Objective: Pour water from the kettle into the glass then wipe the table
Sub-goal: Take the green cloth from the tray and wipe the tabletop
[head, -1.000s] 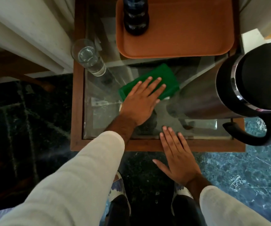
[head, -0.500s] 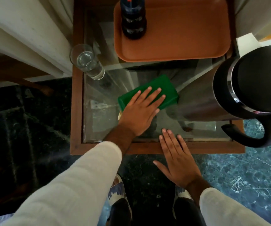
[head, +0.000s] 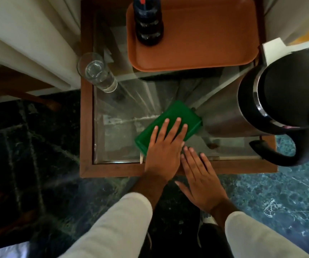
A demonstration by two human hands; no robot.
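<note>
A green sponge (head: 179,116) lies on the glass-topped wooden table (head: 86,127). My left hand (head: 164,148) presses flat on the sponge's near half, fingers spread. My right hand (head: 200,175) rests flat on the table's front wooden edge, fingers apart, holding nothing. A clear glass (head: 97,73) with water in it stands at the table's left edge. The steel kettle (head: 273,107) with a black lid and handle stands at the right side, just beyond the sponge.
An orange tray (head: 205,30) at the back of the table carries a dark bottle (head: 148,21). Pale curtains hang at the left and back. The floor around the table is dark green marble. My shoes show below.
My left hand has drawn the sponge toward the table's front edge and a little to the right. My right hand has stayed on the front rim.
</note>
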